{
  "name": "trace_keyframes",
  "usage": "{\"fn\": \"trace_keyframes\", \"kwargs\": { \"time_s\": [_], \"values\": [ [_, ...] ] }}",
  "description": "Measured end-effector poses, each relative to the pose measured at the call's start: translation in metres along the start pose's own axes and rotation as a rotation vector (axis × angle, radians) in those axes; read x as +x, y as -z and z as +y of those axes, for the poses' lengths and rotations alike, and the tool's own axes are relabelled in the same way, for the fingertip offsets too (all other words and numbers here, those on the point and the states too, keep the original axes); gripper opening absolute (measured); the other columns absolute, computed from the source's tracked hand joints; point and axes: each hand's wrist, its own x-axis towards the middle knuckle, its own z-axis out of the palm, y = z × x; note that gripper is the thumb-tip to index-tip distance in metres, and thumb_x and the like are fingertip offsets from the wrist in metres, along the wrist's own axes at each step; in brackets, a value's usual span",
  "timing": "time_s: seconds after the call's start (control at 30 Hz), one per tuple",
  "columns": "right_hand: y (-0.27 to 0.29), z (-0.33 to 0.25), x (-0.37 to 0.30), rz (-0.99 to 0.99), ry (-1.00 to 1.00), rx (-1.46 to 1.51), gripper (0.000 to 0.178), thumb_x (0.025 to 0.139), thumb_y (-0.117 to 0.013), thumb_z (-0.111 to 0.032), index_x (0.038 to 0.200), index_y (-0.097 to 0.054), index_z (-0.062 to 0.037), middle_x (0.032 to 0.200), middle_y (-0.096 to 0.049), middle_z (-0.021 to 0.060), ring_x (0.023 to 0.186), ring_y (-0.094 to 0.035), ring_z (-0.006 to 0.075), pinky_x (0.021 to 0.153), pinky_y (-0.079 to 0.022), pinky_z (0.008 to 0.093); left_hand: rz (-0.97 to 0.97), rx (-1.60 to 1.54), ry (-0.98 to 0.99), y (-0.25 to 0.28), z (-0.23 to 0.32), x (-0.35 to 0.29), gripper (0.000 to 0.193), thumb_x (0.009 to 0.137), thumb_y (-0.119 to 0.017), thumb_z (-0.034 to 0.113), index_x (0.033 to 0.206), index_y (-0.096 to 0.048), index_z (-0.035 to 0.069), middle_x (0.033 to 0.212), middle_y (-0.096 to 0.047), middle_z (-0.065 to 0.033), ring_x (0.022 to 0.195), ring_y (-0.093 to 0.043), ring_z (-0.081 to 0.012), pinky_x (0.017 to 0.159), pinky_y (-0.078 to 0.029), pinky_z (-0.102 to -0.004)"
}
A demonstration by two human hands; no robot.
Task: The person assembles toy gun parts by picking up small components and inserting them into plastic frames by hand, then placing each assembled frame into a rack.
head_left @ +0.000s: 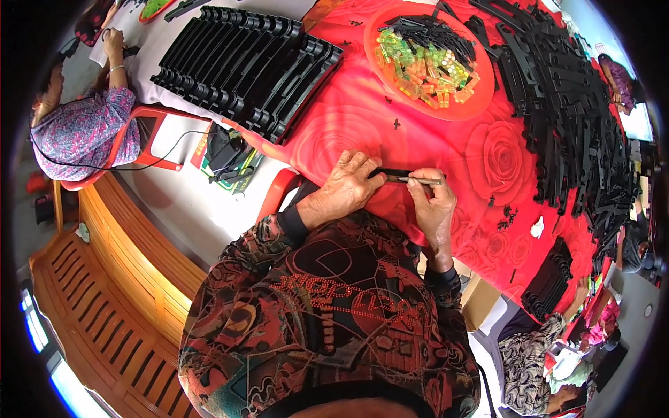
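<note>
At the near edge of the red rose-patterned tablecloth (418,143), my left hand (346,184) is closed around one end of a dark bar-shaped plastic part (391,173). My right hand (433,203) pinches a slim pen-like metal tool (424,181), whose tip meets the part. The exact kind of tool is too small to make out. Beyond my hands, an orange-red round tray (376,66) bears green, yellow and orange translucent pieces (432,73) and small black parts (428,35). Several tiny black pieces (506,217) lie to the right of my right hand.
A neat row of black plastic strips (244,66) is at the far left. A large heap of black strips (564,104) covers the right side. Another person (87,129) sits at left by a red chair (157,139). A wooden bench (132,279) stands at lower left.
</note>
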Motion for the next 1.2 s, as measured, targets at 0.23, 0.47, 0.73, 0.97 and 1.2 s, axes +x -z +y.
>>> {"fn": "trace_keyframes", "kwargs": {
  "time_s": [0.23, 0.47, 0.73, 0.97, 1.2],
  "values": [
    [-0.003, -0.005, 0.003, -0.018, 0.115, -0.104, 0.01, 0.08, -0.064, 0.001, 0.088, -0.057, -0.0013, 0.08, -0.059, 0.0087, 0.068, -0.059, 0.0175, 0.061, -0.048, 0.0273, -0.081, 0.002, 0.002, -0.001, -0.002, 0.002, 0.018, 0.073, -0.064, 0.01, 0.091, -0.062, 0.008, 0.106, -0.056, -0.0115, 0.096, -0.053, -0.0292, 0.084, -0.041, -0.0395],
    [-0.003, -0.004, 0.004, -0.006, 0.034, -0.032, 0.011, 0.08, -0.064, 0.001, 0.087, -0.057, -0.0009, 0.078, -0.059, 0.0089, 0.067, -0.059, 0.0174, 0.061, -0.048, 0.0275, -0.077, -0.022, 0.003, 0.0, -0.002, 0.001, 0.018, 0.073, -0.065, 0.012, 0.091, -0.062, 0.007, 0.105, -0.057, -0.0116, 0.098, -0.054, -0.0284, 0.087, -0.042, -0.0405],
    [-0.016, -0.006, 0.004, -0.059, 0.106, -0.018, 0.012, 0.079, -0.065, 0.002, 0.086, -0.056, -0.001, 0.079, -0.058, 0.0104, 0.068, -0.06, 0.0209, 0.062, -0.048, 0.0292, -0.059, -0.062, 0.014, 0.0, -0.005, -0.003, 0.02, 0.075, -0.059, 0.015, 0.092, -0.063, 0.008, 0.106, -0.059, -0.0124, 0.101, -0.055, -0.0303, 0.091, -0.042, -0.0439],
    [-0.02, -0.007, 0.005, -0.065, 0.178, -0.073, 0.015, 0.078, -0.066, 0.002, 0.086, -0.054, -0.0018, 0.078, -0.056, 0.0115, 0.068, -0.059, 0.0258, 0.061, -0.047, 0.0319, -0.14, -0.075, 0.017, 0.003, -0.007, 0.001, 0.018, 0.076, -0.059, 0.015, 0.093, -0.062, 0.009, 0.108, -0.059, -0.0123, 0.102, -0.054, -0.0313, 0.089, -0.043, -0.0438],
    [-0.022, -0.008, 0.009, -0.075, 0.189, -0.098, 0.015, 0.078, -0.065, 0.003, 0.086, -0.052, -0.0019, 0.078, -0.055, 0.0119, 0.067, -0.057, 0.0264, 0.06, -0.046, 0.0328, -0.125, -0.067, -0.008, 0.004, -0.008, 0.004, 0.018, 0.077, -0.059, 0.015, 0.093, -0.061, 0.008, 0.107, -0.059, -0.0131, 0.102, -0.054, -0.0319, 0.088, -0.044, -0.0432]
  ]
}}
